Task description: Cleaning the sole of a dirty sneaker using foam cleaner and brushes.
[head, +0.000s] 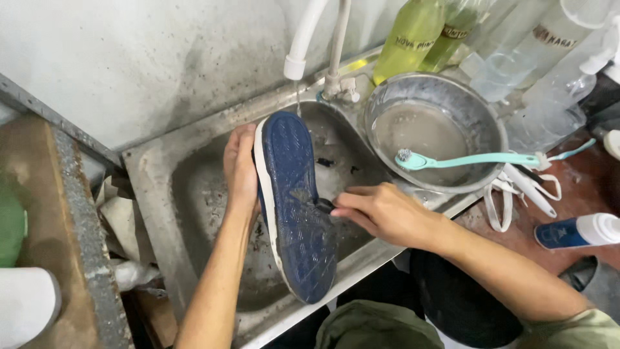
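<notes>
Navy shoe (294, 207) held sole-up over the steel sink (155, 174), under the white tap spout (303, 39). Left hand (240, 169) wrapped around the shoe's upper edge, fingers closed on it. Right hand (381, 212) pressed to the sole's side, fingers pinching a small dark object, kind unclear. Teal toothbrush (465, 160) rests across a metal bowl (481, 116) of murky water just beside the sink.
</notes>
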